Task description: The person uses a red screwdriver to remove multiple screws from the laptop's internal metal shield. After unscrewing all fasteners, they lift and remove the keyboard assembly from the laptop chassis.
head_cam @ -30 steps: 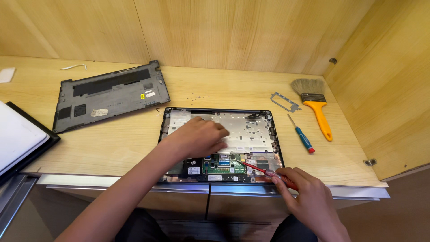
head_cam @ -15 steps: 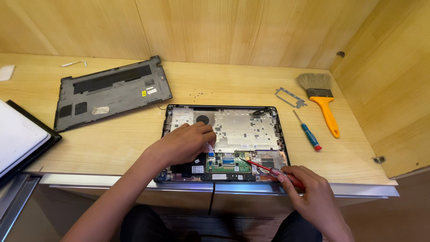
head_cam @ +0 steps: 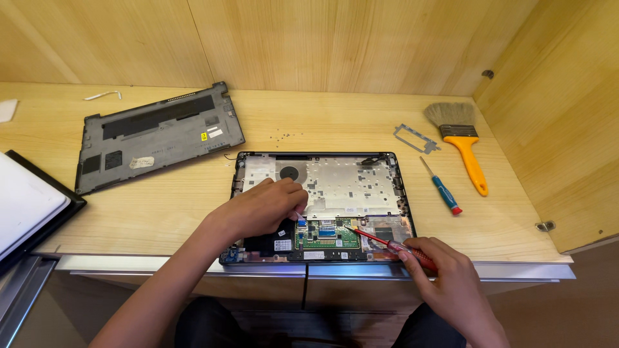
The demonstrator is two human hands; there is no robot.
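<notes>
The left hand [head_cam: 261, 207] lies curled on the left half of the opened laptop [head_cam: 322, 206] at the centre of the frame, fingertips pressed down near the small green board [head_cam: 327, 234]; whether they pinch anything cannot be told. The right hand [head_cam: 445, 277], at the lower right, is closed around the red handle of a screwdriver [head_cam: 387, 243], whose tip points left and touches the upper right corner of that board.

A second ago the left hand sat higher, over the silver plate near the round fan opening [head_cam: 289, 173]. It has since slid down and left, so the fan opening and most of the plate now show. The screwdriver tip has stayed at about the same spot on the laptop. That suggests the work has settled on the lower front strip of the laptop, with the left hand steadying the area beside the board.

The laptop lies on the wooden table [head_cam: 167, 200], its front edge at the table's near rim. The removed grey bottom cover [head_cam: 158, 135] lies to the upper left, well apart. To the right lie a blue-handled screwdriver [head_cam: 442, 190], a small metal bracket [head_cam: 416, 138] and a brush with an orange handle [head_cam: 461, 142]. A few tiny screws [head_cam: 282, 135] sit just above the laptop.
</notes>
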